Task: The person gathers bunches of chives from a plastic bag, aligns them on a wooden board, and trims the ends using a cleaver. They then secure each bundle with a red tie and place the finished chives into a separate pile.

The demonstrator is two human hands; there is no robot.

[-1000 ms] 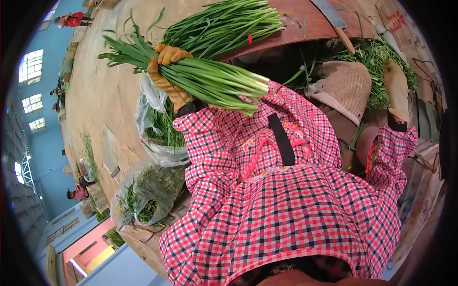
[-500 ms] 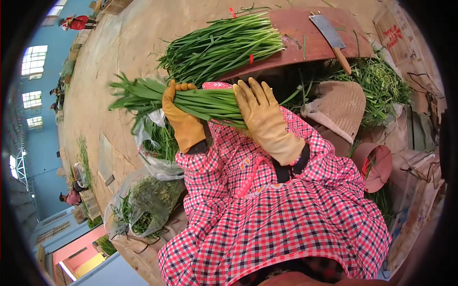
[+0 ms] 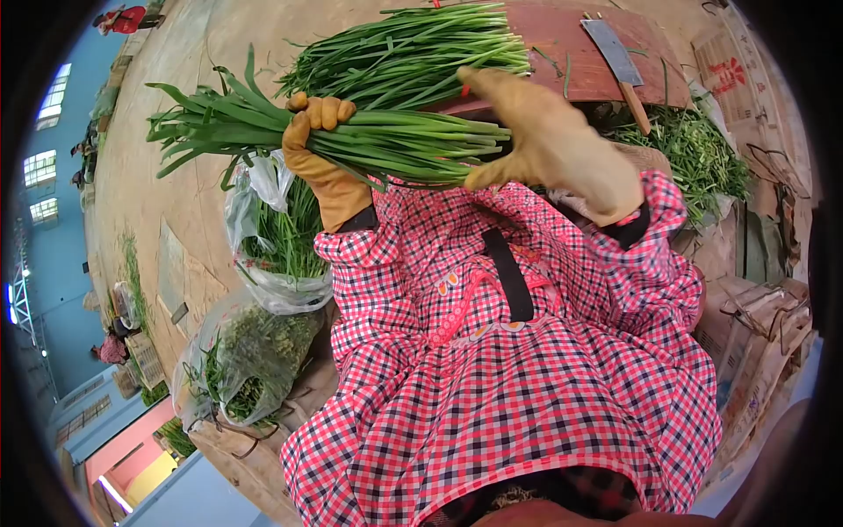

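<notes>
In its tan rubber glove, my left hand (image 3: 325, 162) wraps round a bunch of garlic chives (image 3: 421, 140), raised in front of my checked smock. The leafy tips fan out to the left and the pale stem ends point right. My right hand (image 3: 562, 145), also gloved, is at those stem ends with fingers stretched and thumb spread apart, blurred a little by motion. Just beyond lies a bigger stack of chives (image 3: 404, 57) with red ties, its stems resting on a dark red board (image 3: 558, 44).
A cleaver (image 3: 613, 57) with a wooden handle lies on the board. Loose green trimmings (image 3: 694, 162) are heaped at right, near a cardboard box (image 3: 729, 66). Plastic bags of greens (image 3: 250, 360) stand at my left. Several people are far off at left.
My right hand has come off the middle of the bunch, moved right and up to the stem ends, and spread its thumb. My left hand has raised the bunch slightly, leftward.
</notes>
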